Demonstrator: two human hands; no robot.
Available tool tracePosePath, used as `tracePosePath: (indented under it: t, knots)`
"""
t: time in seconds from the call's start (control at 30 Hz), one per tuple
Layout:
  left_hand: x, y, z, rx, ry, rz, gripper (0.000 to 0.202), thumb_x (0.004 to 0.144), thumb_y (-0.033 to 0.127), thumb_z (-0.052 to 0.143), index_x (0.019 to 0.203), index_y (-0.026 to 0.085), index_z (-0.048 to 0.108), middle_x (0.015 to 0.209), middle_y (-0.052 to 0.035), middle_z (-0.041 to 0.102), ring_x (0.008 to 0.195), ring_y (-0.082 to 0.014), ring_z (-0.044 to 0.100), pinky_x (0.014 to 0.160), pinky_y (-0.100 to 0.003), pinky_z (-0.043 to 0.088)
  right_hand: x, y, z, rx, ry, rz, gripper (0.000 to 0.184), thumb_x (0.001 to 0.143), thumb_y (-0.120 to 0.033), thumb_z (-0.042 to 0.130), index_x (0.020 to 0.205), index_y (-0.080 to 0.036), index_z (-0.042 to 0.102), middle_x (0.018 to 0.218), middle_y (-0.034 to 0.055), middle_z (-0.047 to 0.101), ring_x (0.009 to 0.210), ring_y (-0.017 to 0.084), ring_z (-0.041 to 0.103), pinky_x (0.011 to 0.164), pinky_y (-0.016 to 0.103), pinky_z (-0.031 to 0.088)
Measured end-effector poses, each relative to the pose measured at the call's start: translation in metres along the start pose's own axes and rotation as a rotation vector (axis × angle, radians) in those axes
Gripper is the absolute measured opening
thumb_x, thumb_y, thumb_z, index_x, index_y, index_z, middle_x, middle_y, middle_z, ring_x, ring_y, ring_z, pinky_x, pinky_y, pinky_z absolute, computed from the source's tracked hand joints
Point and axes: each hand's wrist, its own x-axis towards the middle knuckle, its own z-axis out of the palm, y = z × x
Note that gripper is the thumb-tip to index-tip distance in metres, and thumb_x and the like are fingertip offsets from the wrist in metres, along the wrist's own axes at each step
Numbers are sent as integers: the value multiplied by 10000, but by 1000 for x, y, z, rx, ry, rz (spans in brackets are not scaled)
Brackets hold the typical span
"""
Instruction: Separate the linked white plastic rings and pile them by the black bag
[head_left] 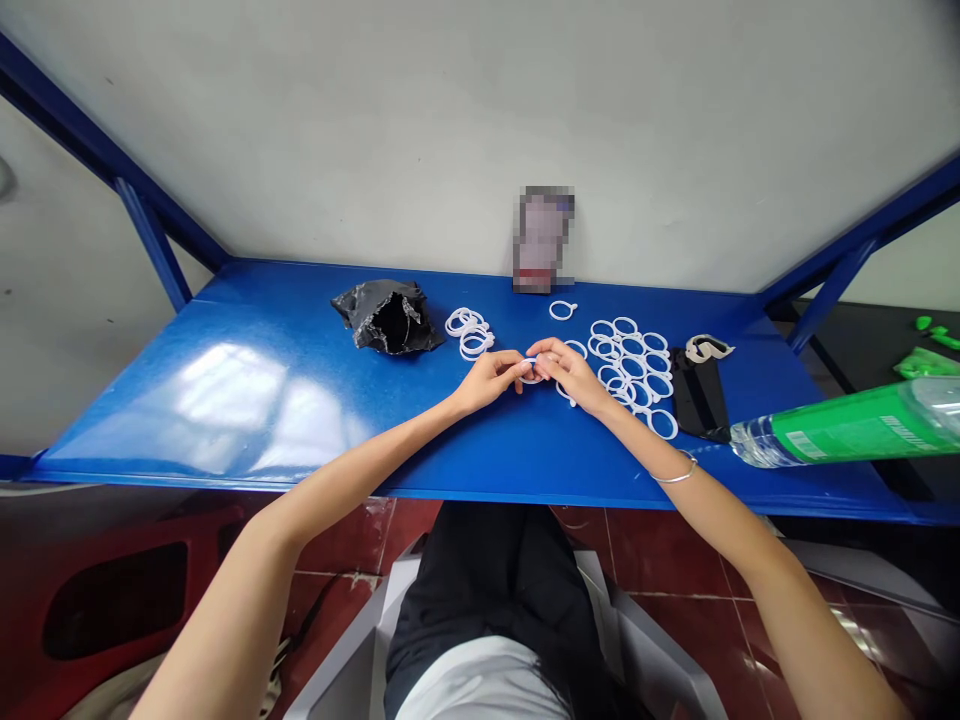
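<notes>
My left hand [495, 378] pinches a white ring [531, 381] between thumb and fingers, just above the middle of the blue tabletop [420, 440], a little nearer the far edge than the near one. My right hand [568, 370] meets it from the other side, its fingers bent and drawn close together at the ring; they cover part of it, so I cannot tell whether they grip it too. Both my forearms reach in over the near edge, and a thin bangle [677, 472] circles my right wrist.

Just beyond my left hand, toward the far edge, lies a small overlapping pile of white rings [471, 333]. Farther toward the left edge sits a crumpled black plastic bag [390, 320], its mouth gaping toward me. A couple more loose rings [582, 346] lie partly hidden by my right hand, and a single ring [561, 319] lies apart near the far edge. Between my right hand and the right edge, a larger group of rings [634, 356] spreads out, many touching or overlapping.

Just right of that group is a flat black item [697, 400], with a small whitish object [709, 348] at its far end. A clear bottle with a green label [840, 428] is toward the near right corner. At the far edge a blurred upright object [541, 240] stands near the wall.
</notes>
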Motion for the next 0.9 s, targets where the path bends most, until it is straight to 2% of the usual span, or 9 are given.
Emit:
tracePosePath:
  t: [0.1, 0.17, 0.37, 0.57, 0.67, 0.9]
  knots:
    - [1, 4, 1, -239, -9, -90, 517, 800, 632, 597, 788, 116, 617, 690, -29, 627, 546, -85, 542, 506, -210, 355, 2, 0, 0, 299, -12, 84, 302, 844, -452, 592, 1052, -241, 533, 629, -59, 451, 623, 139, 501, 683, 296, 436]
    - [0, 8, 1, -325, -35, -124, 510, 788, 629, 616, 799, 120, 593, 599, 0, 594, 502, -81, 529, 490, -207, 337, 2, -1, 0, 382, -21, 128, 305, 829, -408, 593, 1076, -240, 529, 628, -58, 424, 596, 134, 464, 632, 287, 417]
    - [0, 13, 0, -374, -168, -206, 519, 804, 669, 573, 770, 158, 487, 416, 71, 461, 377, -86, 485, 445, -207, 346, -1, -4, 6, 408, -78, 159, 464, 765, -376, 704, 1165, -234, 518, 612, -70, 437, 559, 106, 397, 558, 250, 349]
    - [1, 11, -3, -397, -267, -295, 532, 819, 663, 558, 666, 161, 468, 396, 102, 306, 337, -91, 493, 381, -188, 296, -2, -4, 7, 401, -146, 176, 519, 769, -391, 732, 1210, -234, 510, 656, -62, 523, 522, 84, 357, 552, 242, 345]
    - [1, 11, -1, -491, -300, -315, 546, 823, 634, 581, 594, 175, 394, 410, 106, 248, 340, -84, 481, 382, -183, 307, 0, -4, 7, 491, -122, 220, 447, 782, -402, 714, 1158, -225, 550, 608, -81, 428, 487, 74, 288, 503, 226, 304]
    - [2, 8, 7, -662, -296, -302, 567, 847, 592, 585, 550, 182, 328, 446, 83, 269, 343, -64, 420, 363, -190, 277, 2, 1, 11, 604, -79, 259, 283, 788, -336, 691, 1010, -237, 546, 505, -124, 157, 431, 72, 159, 492, 216, 291]
